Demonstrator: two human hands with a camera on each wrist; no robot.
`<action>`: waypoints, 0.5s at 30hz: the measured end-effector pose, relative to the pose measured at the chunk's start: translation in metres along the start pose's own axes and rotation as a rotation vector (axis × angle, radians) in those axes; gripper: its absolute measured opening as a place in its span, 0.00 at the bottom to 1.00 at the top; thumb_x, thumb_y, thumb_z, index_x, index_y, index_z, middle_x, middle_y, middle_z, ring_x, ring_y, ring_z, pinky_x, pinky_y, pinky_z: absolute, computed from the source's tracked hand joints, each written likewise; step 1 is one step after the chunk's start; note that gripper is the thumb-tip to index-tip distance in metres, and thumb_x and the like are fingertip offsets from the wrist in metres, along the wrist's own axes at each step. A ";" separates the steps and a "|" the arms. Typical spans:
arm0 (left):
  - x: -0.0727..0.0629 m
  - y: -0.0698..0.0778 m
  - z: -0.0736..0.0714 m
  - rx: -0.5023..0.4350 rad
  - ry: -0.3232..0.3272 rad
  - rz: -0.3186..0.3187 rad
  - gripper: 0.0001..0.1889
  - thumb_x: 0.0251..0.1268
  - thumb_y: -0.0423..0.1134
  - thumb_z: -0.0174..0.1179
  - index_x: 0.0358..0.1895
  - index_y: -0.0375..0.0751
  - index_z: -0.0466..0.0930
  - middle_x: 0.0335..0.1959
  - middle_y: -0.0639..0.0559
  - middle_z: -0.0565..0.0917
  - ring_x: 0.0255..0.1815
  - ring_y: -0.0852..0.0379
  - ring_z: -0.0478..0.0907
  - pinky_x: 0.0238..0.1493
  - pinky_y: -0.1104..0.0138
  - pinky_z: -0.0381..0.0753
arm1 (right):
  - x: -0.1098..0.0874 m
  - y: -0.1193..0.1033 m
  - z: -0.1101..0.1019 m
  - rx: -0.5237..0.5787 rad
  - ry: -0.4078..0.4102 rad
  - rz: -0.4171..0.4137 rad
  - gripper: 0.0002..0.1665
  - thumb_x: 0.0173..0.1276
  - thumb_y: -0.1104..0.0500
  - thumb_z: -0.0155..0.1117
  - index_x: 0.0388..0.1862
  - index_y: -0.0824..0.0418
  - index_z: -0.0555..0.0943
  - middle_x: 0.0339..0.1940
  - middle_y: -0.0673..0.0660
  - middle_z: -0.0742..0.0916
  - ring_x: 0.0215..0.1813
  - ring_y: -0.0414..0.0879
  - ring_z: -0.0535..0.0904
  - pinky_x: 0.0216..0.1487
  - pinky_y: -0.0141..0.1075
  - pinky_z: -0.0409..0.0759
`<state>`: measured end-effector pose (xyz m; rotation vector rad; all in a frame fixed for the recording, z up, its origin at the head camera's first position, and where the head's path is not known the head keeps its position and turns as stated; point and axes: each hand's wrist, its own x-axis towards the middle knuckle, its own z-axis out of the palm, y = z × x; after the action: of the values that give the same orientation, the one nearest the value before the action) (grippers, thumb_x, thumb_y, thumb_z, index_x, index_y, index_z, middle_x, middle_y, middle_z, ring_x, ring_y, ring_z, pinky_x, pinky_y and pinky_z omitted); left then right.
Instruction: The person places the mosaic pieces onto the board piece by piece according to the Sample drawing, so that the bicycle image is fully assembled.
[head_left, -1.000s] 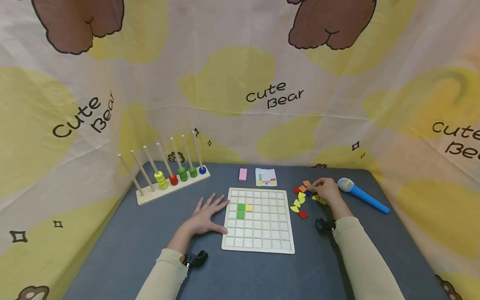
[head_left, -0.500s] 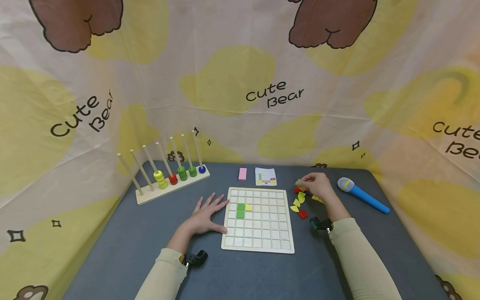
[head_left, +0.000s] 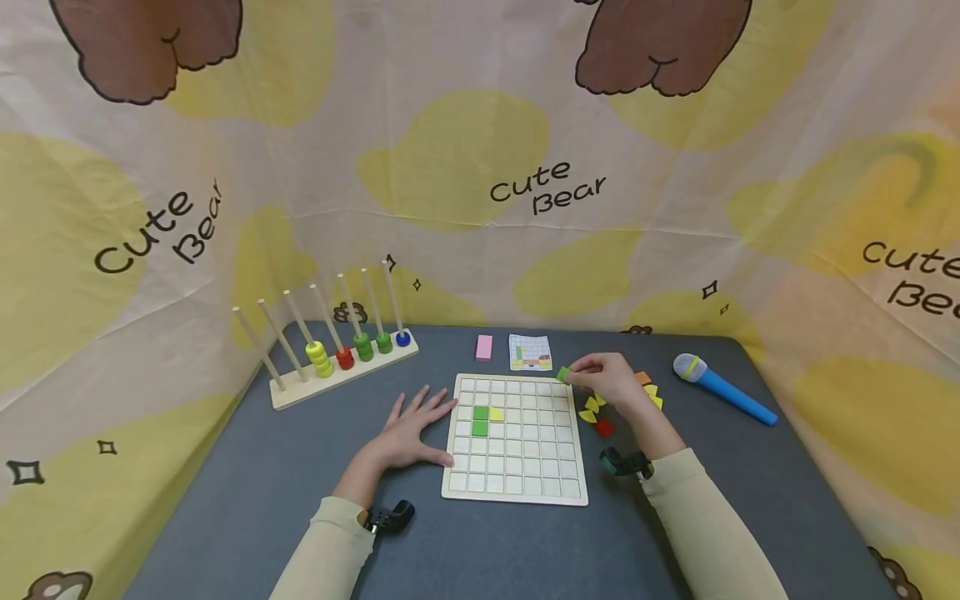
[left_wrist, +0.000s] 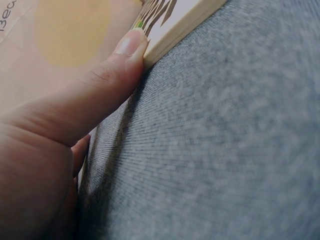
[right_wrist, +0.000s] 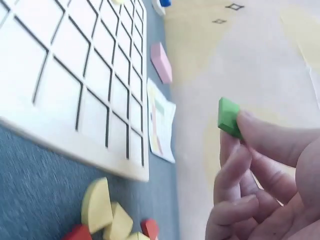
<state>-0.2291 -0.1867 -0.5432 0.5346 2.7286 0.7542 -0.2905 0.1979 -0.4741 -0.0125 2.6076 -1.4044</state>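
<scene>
Between thumb and fingers my right hand (head_left: 611, 379) pinches a green square tile (right_wrist: 229, 117), held near the far right corner of the white grid board (head_left: 521, 501). Spread at the board's left side is my left hand (head_left: 411, 433). Its thumb touches the wooden edge (left_wrist: 185, 37) in the left wrist view. Two green tiles (head_left: 480, 428) and a yellow tile (head_left: 497, 414) sit in cells at the board's upper left. Yellow pieces (right_wrist: 97, 206) and a red tile (head_left: 604, 427) lie to the right of the board, partly hidden by my right hand and forearm.
A wooden bead stand (head_left: 341, 375) with coloured beads stands at the back left. Behind the board lie a pink block (head_left: 483, 347) and a printed pattern card (head_left: 530, 353). A blue toy microphone (head_left: 726, 390) rests at the right, and a patterned cloth (head_left: 450, 167) hangs behind.
From the loose pieces, my right hand has moved left with the green tile to the board's far right corner. My left hand stays at the board's edge.
</scene>
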 end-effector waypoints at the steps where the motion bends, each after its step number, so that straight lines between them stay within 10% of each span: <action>1: 0.000 0.000 0.000 -0.001 0.000 0.000 0.58 0.44 0.72 0.71 0.81 0.65 0.54 0.84 0.58 0.48 0.85 0.47 0.31 0.78 0.42 0.22 | -0.002 -0.001 0.003 0.002 -0.008 -0.002 0.15 0.64 0.52 0.75 0.45 0.60 0.88 0.42 0.58 0.87 0.44 0.56 0.78 0.43 0.39 0.78; 15: -0.001 0.001 -0.002 -0.008 -0.004 0.005 0.58 0.44 0.71 0.72 0.81 0.64 0.54 0.84 0.58 0.48 0.85 0.47 0.31 0.78 0.42 0.22 | -0.020 -0.015 0.038 0.081 -0.109 -0.054 0.13 0.63 0.54 0.76 0.42 0.60 0.87 0.35 0.55 0.87 0.40 0.52 0.80 0.45 0.49 0.81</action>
<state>-0.2287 -0.1871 -0.5405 0.5402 2.7209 0.7642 -0.2663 0.1593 -0.4789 -0.1453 2.4779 -1.4825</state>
